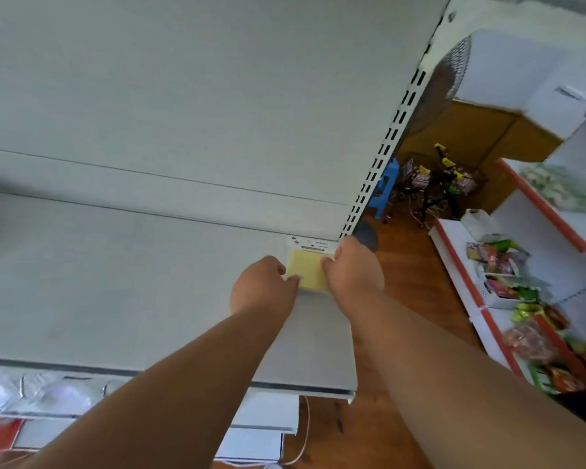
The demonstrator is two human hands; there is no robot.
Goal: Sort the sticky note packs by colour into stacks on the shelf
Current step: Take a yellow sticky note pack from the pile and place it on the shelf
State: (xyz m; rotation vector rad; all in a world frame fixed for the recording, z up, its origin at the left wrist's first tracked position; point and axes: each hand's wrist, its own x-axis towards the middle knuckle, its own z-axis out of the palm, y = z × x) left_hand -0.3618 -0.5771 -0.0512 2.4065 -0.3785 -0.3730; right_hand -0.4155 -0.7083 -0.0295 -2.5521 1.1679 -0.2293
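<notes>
Both forearms reach to the shelf (149, 282), left hand (259, 286) and right hand (351, 269) fingers pinching the yellow sticky note pack (307, 267) at the shelf's back right corner; square it flat before letting go.

- One pale yellow sticky note pack (308, 268) with a white header card, on one grey metal shelf (132, 282).
- Two bare hands: left hand (261, 286), right hand (352, 269).
- One blue plastic stool (384, 187).
- One round wire-grille fan (449, 76).
- One white slotted shelf upright (391, 130).
</notes>
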